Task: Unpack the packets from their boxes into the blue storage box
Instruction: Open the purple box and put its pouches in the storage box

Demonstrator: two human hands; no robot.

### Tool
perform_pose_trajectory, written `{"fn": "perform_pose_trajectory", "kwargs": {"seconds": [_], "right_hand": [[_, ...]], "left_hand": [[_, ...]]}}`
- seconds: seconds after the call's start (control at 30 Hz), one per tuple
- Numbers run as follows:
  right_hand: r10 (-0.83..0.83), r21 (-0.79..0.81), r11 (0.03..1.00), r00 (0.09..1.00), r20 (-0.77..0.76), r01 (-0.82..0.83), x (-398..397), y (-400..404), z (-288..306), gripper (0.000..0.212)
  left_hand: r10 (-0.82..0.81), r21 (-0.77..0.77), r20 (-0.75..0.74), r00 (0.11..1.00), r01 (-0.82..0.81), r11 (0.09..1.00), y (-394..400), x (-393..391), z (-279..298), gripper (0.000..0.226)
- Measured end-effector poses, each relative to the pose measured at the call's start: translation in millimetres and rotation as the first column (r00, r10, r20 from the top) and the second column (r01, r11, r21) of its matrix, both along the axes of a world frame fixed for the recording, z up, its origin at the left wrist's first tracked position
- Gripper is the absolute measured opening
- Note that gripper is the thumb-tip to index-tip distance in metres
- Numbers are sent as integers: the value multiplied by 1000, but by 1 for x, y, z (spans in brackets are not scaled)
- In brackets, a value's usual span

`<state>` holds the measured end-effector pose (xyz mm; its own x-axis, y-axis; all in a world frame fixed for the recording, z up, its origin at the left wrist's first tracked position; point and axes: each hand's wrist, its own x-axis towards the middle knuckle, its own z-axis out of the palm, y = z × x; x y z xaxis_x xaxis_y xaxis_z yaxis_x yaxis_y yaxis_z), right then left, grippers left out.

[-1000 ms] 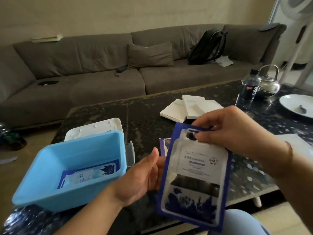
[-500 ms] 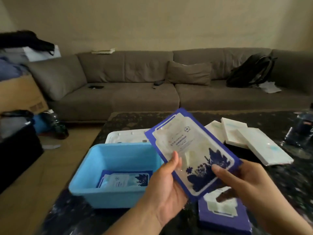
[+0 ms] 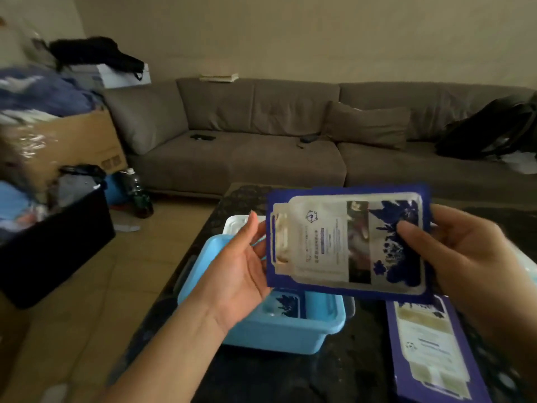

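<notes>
Holding packet flat above blue storage box, right hand pinching one end, left hand open-fingered beneath the other: risks sliding onto table.

Two bare forearms are seen, no sleeves visible. Left hand and right hand are ungloved; no rings or watch can be made out.
</notes>
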<state>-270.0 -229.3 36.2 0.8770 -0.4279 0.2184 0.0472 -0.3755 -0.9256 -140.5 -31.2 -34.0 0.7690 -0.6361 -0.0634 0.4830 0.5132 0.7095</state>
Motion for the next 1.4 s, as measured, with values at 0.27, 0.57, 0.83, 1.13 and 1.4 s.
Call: {"fn": "perform_pose_trajectory", "kwargs": {"seconds": [0.27,0.57,0.83,1.13,1.4], "right_hand": [[151,-299,943,989,7,-142,54,27,0,9],[141,-475,859,981,-133,-188,93,44,-28,18],[51,-369,900,896,-441,-233,131,43,-74,24],[57,-279,903,736,-674,-326,144,55,-99,9],[-69,-568,540,639,-766,-622,144,63,-99,28]], "left_hand": [[101,236,457,884,-229,944,48,55,7,19],[-383,660,749,540,-560,501,79,87,-1,19],[-466,496,836,290,-764,413,70,96,-24,20],[-861,772,422,285,-610,177,47,95,-25,18],[-964,822,-84,252,-529,-210,18,85,-29,46]]}}
